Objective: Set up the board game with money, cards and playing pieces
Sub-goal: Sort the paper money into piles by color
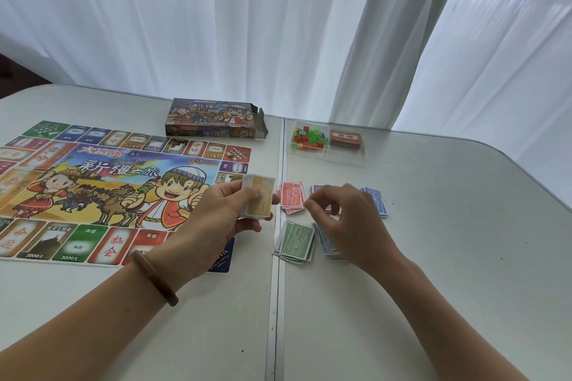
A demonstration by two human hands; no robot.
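Item 1, play money. I see a thick stack of yellow notes (pixel 259 197) held just above the right edge of the game board (pixel 108 189). The left hand (pixel 221 215) grips it, with the thumb across the top note and the fingers curled underneath.

Item 2, sorted money. Just right of the board I count a red pile (pixel 292 196), a green pile (pixel 295 240) and a blue pile (pixel 376 199), each lying flat on the table (pixel 433 241). More bluish notes (pixel 325 246) lie partly under the right hand (pixel 343 215).

Item 3, right hand. It hovers over these piles with its fingers curled and the thumb and forefinger tips close together. I cannot tell whether it is pinching a note.

Item 4, clear tray (pixel 325 161). It sits farther back on the table. Its left compartment holds small coloured playing pieces (pixel 308 135) and its right compartment holds a red card deck (pixel 345 138).

Item 5, game box (pixel 213 117). It lies behind the board with its end flap open.

Item 6, brown bracelet (pixel 154 277), worn on the left wrist.

Item 7, white curtain (pixel 278 25), hanging behind the table.
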